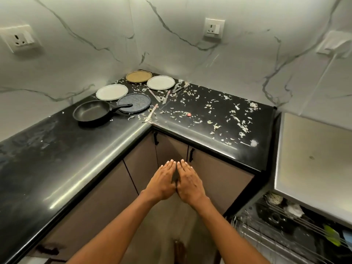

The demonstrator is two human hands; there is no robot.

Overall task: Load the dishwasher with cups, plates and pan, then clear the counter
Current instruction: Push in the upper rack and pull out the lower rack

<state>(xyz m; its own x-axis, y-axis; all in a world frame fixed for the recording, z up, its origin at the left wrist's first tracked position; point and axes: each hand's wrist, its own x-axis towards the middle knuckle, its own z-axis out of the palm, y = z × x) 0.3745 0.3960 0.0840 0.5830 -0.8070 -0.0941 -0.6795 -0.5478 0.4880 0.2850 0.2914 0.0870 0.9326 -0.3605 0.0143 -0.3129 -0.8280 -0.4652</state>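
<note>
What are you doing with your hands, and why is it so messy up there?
Nothing is being held right now. The left hand and right hand are flat, side by side, in front of the cabinets. The pan, four plates and some cutlery wait on the crumb-covered counter. The dishwasher rack is pulled out at the right.

I face an L-shaped corner table (pixel 57 159), glossy black top with a rounded front edge catching streaks of light. White marble-look walls (pixel 190 54) with grey veins rise behind it. One socket plate (pixel 20 39) on the left wall, another socket plate (pixel 213 28) on the back wall. Taupe cabinet doors (pixel 219 178) below, with black handles (pixel 191 154). Grey floor (pixel 171 225) under me.
</note>
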